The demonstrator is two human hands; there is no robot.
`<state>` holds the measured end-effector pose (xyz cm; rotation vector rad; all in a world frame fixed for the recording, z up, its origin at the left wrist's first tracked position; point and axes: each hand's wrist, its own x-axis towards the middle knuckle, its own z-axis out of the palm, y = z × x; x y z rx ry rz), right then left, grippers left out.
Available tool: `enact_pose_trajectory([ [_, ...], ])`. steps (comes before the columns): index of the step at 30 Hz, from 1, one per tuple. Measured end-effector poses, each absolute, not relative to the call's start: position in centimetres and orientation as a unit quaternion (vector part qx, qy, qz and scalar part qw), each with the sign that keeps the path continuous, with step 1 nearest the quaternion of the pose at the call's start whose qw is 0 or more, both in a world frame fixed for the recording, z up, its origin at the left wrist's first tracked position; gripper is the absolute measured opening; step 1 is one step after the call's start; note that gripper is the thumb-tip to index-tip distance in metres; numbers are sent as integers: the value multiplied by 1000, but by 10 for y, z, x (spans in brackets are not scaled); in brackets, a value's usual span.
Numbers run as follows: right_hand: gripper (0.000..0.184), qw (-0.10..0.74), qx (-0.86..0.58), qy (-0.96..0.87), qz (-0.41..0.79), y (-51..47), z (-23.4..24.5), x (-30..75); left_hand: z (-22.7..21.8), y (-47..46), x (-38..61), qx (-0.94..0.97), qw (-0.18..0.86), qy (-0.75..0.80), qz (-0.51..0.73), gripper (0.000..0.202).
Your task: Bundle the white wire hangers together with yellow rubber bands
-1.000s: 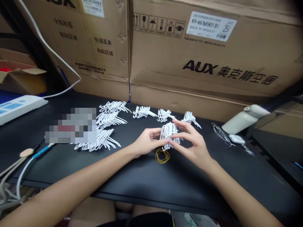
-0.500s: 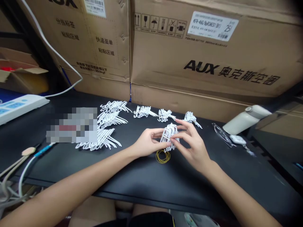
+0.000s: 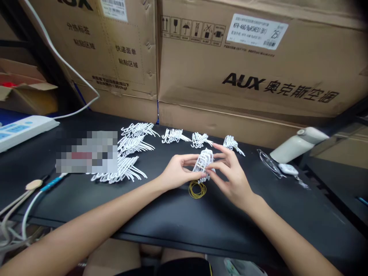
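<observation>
Between my two hands, above the black table, is a bundle of white hooks (image 3: 204,161). My left hand (image 3: 181,171) grips it from the left, thumb along the near side and fingers behind. My right hand (image 3: 230,173) closes on its right side with thumb and fingertips, the index finger raised. Just below the bundle lie several yellow rubber bands (image 3: 197,189) on the table. Behind my hands stand small groups of white hooks (image 3: 174,135), another group (image 3: 200,140) and a third (image 3: 233,145). Larger piles of hooks (image 3: 123,170) lie to the left.
Large cardboard boxes (image 3: 253,76) wall off the back. At right are a white bottle (image 3: 299,145), glasses (image 3: 268,164) and a small white case (image 3: 288,169). A power strip (image 3: 25,130) and cables (image 3: 31,203) occupy the left, beside a blurred-out patch.
The bundle in my hands has tilted slightly and shifted a little to the left. Both hands keep their hold on it; the other hooks have not moved.
</observation>
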<state>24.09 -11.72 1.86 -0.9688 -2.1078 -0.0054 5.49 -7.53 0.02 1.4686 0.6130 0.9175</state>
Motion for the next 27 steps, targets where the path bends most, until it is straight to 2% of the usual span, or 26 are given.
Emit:
enact_pose_trajectory([
  [9, 17, 356, -380, -828, -211, -120, 17, 237, 2, -75, 55, 640, 588, 277, 410, 61],
  [16, 12, 354, -367, -854, -104, -116, 17, 241, 0, -76, 58, 617, 595, 292, 425, 57],
  [22, 14, 361, -368, -853, -80, -113, 14, 244, -1, -73, 58, 613, 593, 302, 426, 59],
  [25, 13, 421, -388, -820, -22, -114, 14, 242, -1, -72, 56, 629, 570, 304, 433, 59],
  [27, 11, 491, -423, -760, 56, -115, 13, 240, 0, -74, 55, 670, 507, 310, 446, 56],
])
